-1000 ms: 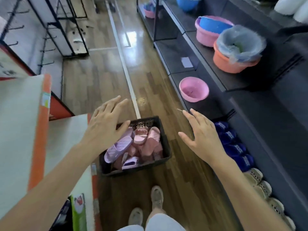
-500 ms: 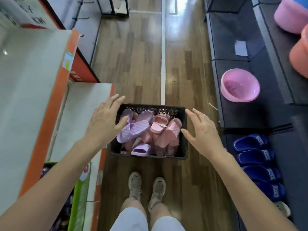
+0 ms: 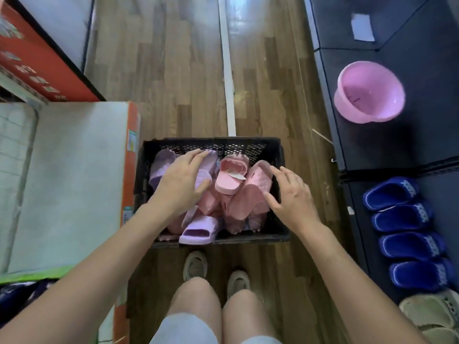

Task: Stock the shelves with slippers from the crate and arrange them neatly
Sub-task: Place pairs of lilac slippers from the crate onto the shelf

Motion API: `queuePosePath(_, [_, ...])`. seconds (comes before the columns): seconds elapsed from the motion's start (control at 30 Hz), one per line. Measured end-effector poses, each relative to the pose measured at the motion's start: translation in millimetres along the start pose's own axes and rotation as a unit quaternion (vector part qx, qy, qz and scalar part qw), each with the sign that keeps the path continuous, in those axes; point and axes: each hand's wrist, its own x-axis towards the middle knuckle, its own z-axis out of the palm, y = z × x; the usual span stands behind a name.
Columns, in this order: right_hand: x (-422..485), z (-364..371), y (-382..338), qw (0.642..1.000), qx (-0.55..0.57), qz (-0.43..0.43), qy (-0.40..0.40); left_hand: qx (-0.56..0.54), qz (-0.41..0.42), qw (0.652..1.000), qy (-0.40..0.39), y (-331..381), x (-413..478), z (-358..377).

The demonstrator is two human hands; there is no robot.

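Observation:
A black plastic crate (image 3: 248, 146) stands on the wooden floor in front of my feet, piled with pink and lilac slippers. My left hand (image 3: 180, 181) lies flat on a lilac slipper (image 3: 208, 162) at the crate's far left, fingers spread over it. My right hand (image 3: 294, 194) reaches in from the right, its straight fingertips touching a pink slipper (image 3: 257, 187). Between my hands a pink slipper with a white tag (image 3: 229, 181) lies on top. Another lilac slipper (image 3: 198, 230) sits at the near edge. Neither hand has lifted anything.
On the right runs a low dark shelf (image 3: 422, 150) with a row of blue slippers (image 3: 402, 217), beige slippers (image 3: 429, 315) and a pink basin (image 3: 370, 93). A large grey and orange carton (image 3: 74, 182) stands against the crate's left side.
My view has tilted down and closer to the crate. Both hands have dropped from above the crate's sides into it, the left onto a lilac slipper, the right onto a pink one.

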Motion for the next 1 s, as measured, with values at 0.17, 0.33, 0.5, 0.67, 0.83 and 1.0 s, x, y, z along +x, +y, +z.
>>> queuePosePath(0.17, [44.2, 76.0, 43.2, 0.999, 0.009, 0.041, -0.017, -0.003, 0.044, 0.999, -0.013, -26.8, 49.0, 80.7])
queuePosePath(0.33, [97.8, 140.0, 87.3, 0.993, 0.052, 0.079, -0.067, 0.006, 0.059, 0.998, -0.028, -56.4, 94.2, 150.9])
queuePosePath(0.5, [138.3, 179.4, 115.1, 0.976, 0.113, 0.112, -0.148, 0.007, 0.059, 0.997, -0.048, -71.7, 127.9, 191.4])
queuePosePath(0.67, [150.4, 195.9, 123.9, 0.976, 0.117, 0.131, -0.125, 0.009, 0.056, 0.996, -0.063, -79.9, 143.0, 205.6])
queuePosePath(0.83, [147.7, 195.0, 123.7, 0.978, 0.142, 0.117, -0.094, -0.001, 0.037, 0.995, -0.089, -82.3, 152.4, 208.6])
queuePosePath(1.0, [143.6, 200.2, 122.2, 0.980, 0.134, 0.106, -0.101, 0.056, 0.005, 0.998, -0.041, -97.9, 156.1, 204.6])
